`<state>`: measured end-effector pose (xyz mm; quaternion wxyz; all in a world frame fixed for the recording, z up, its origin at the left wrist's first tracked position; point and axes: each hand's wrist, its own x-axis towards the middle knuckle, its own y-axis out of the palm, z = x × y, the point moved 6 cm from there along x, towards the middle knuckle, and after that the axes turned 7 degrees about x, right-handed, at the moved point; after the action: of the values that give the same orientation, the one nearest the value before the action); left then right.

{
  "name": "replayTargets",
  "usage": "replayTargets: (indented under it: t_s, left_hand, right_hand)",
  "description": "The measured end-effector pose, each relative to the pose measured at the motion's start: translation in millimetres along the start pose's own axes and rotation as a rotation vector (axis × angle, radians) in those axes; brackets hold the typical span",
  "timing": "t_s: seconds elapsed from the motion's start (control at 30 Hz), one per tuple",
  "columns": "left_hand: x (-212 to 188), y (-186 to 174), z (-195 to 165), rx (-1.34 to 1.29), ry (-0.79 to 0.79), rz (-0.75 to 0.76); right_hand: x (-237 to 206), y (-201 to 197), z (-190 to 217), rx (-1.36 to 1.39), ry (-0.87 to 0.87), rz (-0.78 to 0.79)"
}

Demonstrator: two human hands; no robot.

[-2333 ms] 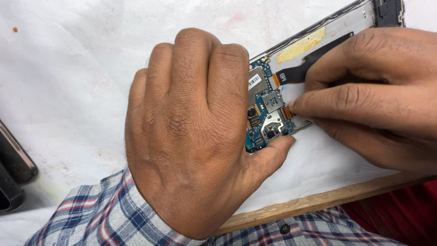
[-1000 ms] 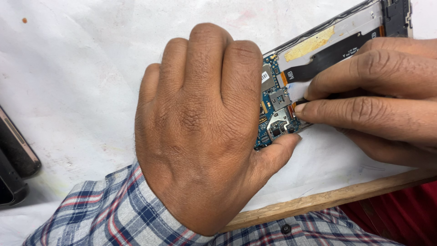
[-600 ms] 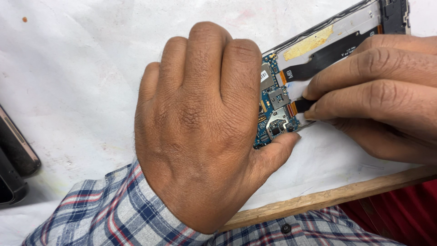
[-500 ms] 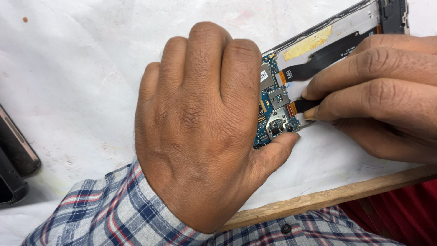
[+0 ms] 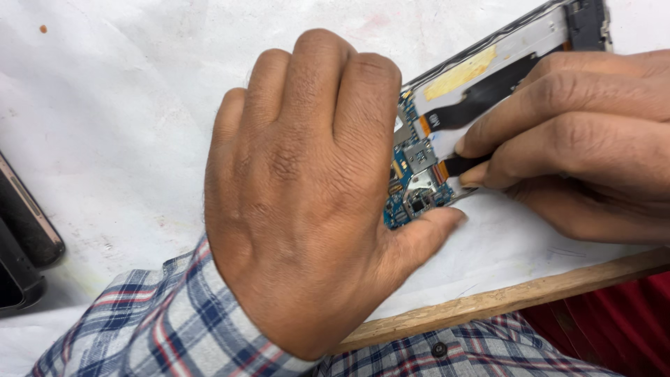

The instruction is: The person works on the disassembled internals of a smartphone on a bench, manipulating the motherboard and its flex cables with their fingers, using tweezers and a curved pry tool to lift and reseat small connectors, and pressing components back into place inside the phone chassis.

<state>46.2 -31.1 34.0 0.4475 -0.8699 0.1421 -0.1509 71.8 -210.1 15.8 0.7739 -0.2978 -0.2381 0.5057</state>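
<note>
An opened phone point(image 5: 502, 56) lies on a white work surface point(image 5: 125, 105), its back off. A blue circuit board point(image 5: 413, 185) shows at its near end, with black flat cables point(image 5: 481, 94) running over the metal frame. My left hand point(image 5: 307, 195) covers the phone's near end, fingers curled over it and thumb pressed under the board's edge. My right hand point(image 5: 579, 139) comes in from the right. Its fingertips pinch a small black flat cable end point(image 5: 462, 165) right beside the board.
Two dark objects point(image 5: 24, 244) lie at the left edge of the surface. A wooden strip point(image 5: 530, 293) borders the table's near side. My plaid sleeves point(image 5: 160, 321) and red fabric point(image 5: 614, 328) fill the bottom of the view.
My right fingertips have shifted slightly along the board's edge and now pinch the black cable end. The left hand has kept its hold on the phone.
</note>
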Motion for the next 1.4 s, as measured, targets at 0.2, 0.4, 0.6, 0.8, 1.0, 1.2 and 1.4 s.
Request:
replayTargets:
  t_s: [0.2,0.4,0.6,0.8,1.0,1.2,1.4]
  left_hand:
    - [0.8,-2.7,2.4,-0.041,-0.007,0.009]
    - [-4.0,0.1,0.8,-0.121,-0.126,0.116]
    - [-3.4,5.2,2.8,-0.224,-0.191,0.117]
    - [-1.2,1.7,3.6,-0.216,-0.194,0.046]
    - [-0.6,4.4,6.2,-0.205,-0.197,0.024]
    - [0.4,3.9,6.8,-0.208,-0.176,-0.013]
    - [1.5,4.2,6.2,-0.163,-0.169,-0.017]
  right_hand:
    - [1.9,0.3,2.2,-0.026,-0.024,0.028]
    - [3.3,-0.7,2.5,-0.031,-0.050,0.010]
    - [3.2,-0.5,1.0,-0.021,-0.051,0.013]
    - [1.6,1.1,-0.6,-0.041,-0.020,0.026]
    - [0.9,1.3,0.6,-0.088,-0.004,0.029]
    - [1.9,1.9,-0.1,-0.094,0.007,0.034]
    - [2.7,2.3,-0.1,-0.074,-0.006,0.008]
